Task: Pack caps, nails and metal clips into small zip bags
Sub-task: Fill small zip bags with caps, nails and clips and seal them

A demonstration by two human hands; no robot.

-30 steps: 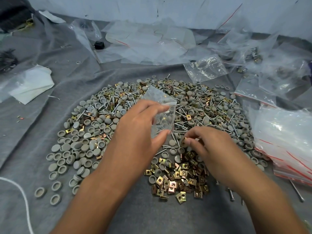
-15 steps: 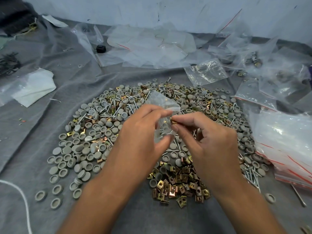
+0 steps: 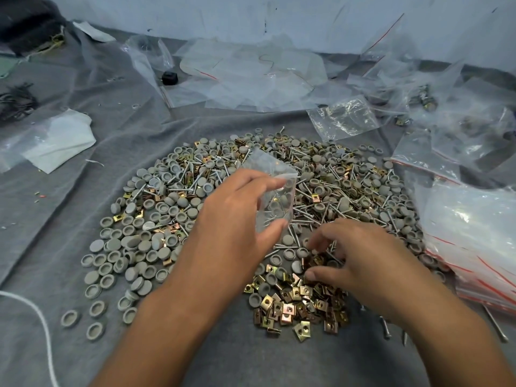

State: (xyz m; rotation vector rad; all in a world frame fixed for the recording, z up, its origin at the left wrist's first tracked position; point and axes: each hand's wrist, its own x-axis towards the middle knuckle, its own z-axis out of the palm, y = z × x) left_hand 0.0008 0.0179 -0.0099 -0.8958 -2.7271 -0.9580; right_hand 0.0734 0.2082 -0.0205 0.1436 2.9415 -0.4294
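A big heap of grey caps (image 3: 145, 241), silver nails (image 3: 315, 208) and brass metal clips (image 3: 296, 305) lies on the grey cloth. My left hand (image 3: 237, 219) holds a small clear zip bag (image 3: 275, 196) upright over the heap, between thumb and fingers. A few caps and a nail show inside the bag. My right hand (image 3: 354, 261) is down on the clips near the bag, fingers curled and blurred. What the fingertips hold is hidden.
A stack of red-striped zip bags (image 3: 474, 247) lies at the right. Loose clear bags (image 3: 251, 76) and filled bags (image 3: 424, 99) crowd the back. A white paper (image 3: 58, 141) lies left, a white cord (image 3: 36, 325) at front left. Stray nails (image 3: 386, 329) lie near my right wrist.
My right hand was at the bag's mouth half a second ago; it has dropped back down onto the clips. The left hand keeps the bag in place.
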